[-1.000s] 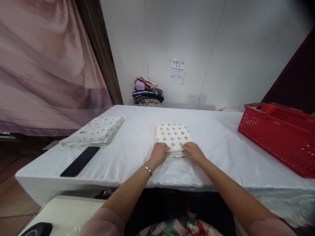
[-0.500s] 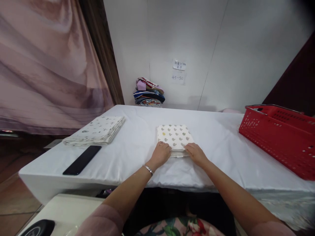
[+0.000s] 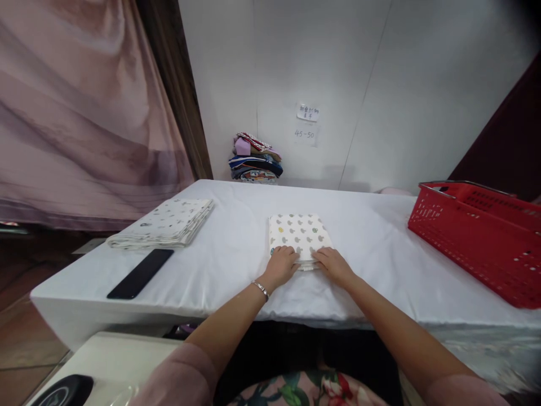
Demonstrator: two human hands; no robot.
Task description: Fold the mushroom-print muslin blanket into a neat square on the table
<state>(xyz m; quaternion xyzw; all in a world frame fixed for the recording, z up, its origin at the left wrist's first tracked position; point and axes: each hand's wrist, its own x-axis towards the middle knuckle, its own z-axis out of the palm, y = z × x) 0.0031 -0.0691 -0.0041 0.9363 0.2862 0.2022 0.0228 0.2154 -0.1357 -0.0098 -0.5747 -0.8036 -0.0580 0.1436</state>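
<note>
A folded white cloth [image 3: 299,230] with a small grey, yellow and green print lies in the middle of the table, its layers showing along the near edge. My left hand [image 3: 282,264] grips the near left corner, fingers curled over the top. At the near right corner, my right hand [image 3: 333,264] holds the same edge, fingertips on the upper layer. Both thumbs are mostly hidden. Off to the left lies a stack of folded white cloths [image 3: 169,220] with a sparse dark print, apart from my hands.
A black phone [image 3: 141,274] lies near the table's front left. On the right stands a red plastic basket [image 3: 469,231]. Folded clothes [image 3: 256,160] are piled beyond the far edge of the white-covered table [image 3: 236,225], below a paper sign [image 3: 307,124] on the wall.
Both hands have moved slightly closer together along the cloth's near edge. The folded cloth stays in nearly the same place.
</note>
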